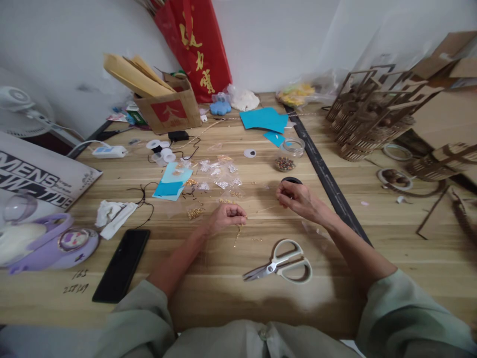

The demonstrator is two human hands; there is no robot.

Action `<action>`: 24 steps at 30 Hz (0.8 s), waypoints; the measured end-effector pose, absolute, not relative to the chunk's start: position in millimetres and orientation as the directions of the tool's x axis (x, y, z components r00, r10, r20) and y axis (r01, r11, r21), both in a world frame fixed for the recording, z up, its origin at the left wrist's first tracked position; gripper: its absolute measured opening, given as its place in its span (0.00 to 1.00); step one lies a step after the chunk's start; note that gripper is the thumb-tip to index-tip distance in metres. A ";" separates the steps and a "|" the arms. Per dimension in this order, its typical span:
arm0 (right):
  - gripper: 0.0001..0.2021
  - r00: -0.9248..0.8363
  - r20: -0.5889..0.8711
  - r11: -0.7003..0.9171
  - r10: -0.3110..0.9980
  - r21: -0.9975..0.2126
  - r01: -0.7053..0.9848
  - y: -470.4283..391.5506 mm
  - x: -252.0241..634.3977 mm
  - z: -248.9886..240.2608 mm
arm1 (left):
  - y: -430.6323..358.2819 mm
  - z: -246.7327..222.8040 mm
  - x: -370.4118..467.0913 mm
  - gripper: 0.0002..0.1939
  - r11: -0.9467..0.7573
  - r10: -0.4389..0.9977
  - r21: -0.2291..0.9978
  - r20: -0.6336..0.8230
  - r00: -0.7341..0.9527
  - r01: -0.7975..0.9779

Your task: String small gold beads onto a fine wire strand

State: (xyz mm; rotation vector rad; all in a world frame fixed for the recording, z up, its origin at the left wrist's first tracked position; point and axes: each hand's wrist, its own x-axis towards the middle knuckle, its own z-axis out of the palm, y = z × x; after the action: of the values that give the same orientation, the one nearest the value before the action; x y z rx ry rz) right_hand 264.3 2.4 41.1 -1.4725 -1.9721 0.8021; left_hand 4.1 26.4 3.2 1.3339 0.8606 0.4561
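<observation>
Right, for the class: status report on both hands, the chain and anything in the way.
Left fingers pinching gold chain, its end dangling. Right fingers closed, apparently on fine thread. Scissors nearby, touching neither hand.

Shiny gold-toned metal chain (237, 236); smooth wood-grain tabletop (208, 298); scissors (271, 268) with bright metal blades (257, 273) (handles (308, 273) look plastic); glossy dark phone (121, 266).

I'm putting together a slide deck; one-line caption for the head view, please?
Left hand holding a gold chain, right hand apart, scissors lying on the table.
</observation>
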 end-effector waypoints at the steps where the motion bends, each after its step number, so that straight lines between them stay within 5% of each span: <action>1: 0.03 -0.254 0.075 0.226 0.964 -0.734 0.640 2.4 264.2 41.2 | 26.3 3.9 4.2 0.14 0.215 0.729 0.960 -0.281 0.624 0.181; 19: 0.07 -0.362 0.086 0.290 0.928 -0.776 0.560 -16.8 230.5 39.2 | 23.5 0.1 7.1 0.15 0.266 0.697 0.959 -0.262 0.668 0.098; 24: 0.06 -0.422 0.192 0.385 0.886 -0.812 0.439 -25.0 215.7 33.7 | 20.8 0.2 9.9 0.15 0.289 0.668 0.953 -0.269 0.694 0.091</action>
State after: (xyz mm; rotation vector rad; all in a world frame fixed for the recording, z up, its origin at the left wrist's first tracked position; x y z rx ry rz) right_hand 215.7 -25.0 33.7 -1.1334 -2.0171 0.9151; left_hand 9.9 20.8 0.2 1.2391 0.7438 0.4366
